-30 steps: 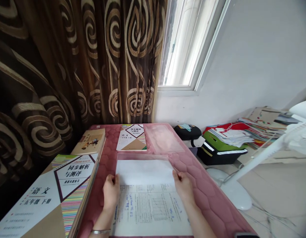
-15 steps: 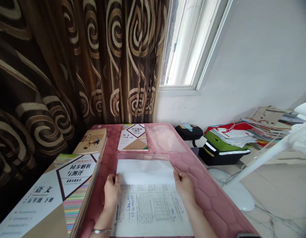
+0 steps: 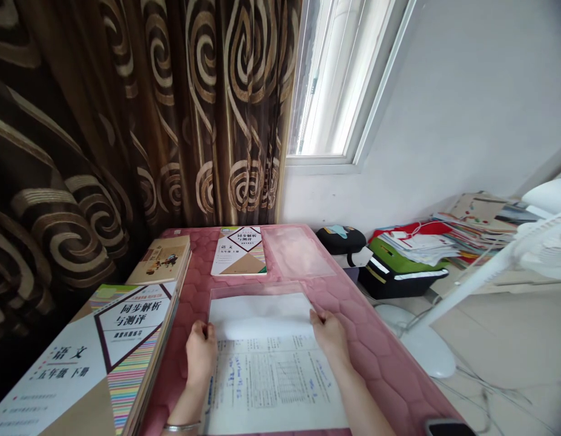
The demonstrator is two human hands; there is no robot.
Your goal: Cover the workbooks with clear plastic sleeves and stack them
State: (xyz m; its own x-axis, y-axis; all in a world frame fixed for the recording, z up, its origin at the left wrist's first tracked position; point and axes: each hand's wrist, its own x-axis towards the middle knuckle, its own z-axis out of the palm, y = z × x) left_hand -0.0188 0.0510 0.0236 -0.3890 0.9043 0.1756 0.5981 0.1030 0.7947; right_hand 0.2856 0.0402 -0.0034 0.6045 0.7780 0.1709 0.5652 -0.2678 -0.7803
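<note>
Biggest first: patterned curtain (image 3: 144, 121) fills the upper left of the frame, pale wall (image 3: 466, 91) the upper right, pink table (image 3: 380, 348) the lower middle. Window (image 3: 337, 72) sits upper centre-right. Workbook stack (image 3: 75, 363) is lower left, tan book (image 3: 157, 260) just beyond it; white fan (image 3: 471, 281) stands at the right edge. Your paper (image 3: 271, 378) lies at bottom centre, upper part blank white and bowed, lower part printed with blue handwriting; clear film (image 3: 257, 290) shows past its top edge. Green-and-black box (image 3: 398, 281) is right of centre, small workbook (image 3: 239, 253) near the middle, above the paper. Your hands are apart, one per side: left hand (image 3: 201, 354) pinches the paper's left edge, right hand (image 3: 332, 339) its right edge, fingertips partly hidden. Smaller: black case (image 3: 341, 240) centre-right, dark object (image 3: 448, 427) lower right, can't tell what; bracelet (image 3: 183, 428) on your left wrist. Just changed: not much. The view has shifted a little, so most things sit slightly further left in frame, and the dark object shows more. Both grips match half a second ago, so I'd judge you're at the same step, holding the paper by both sides.
</note>
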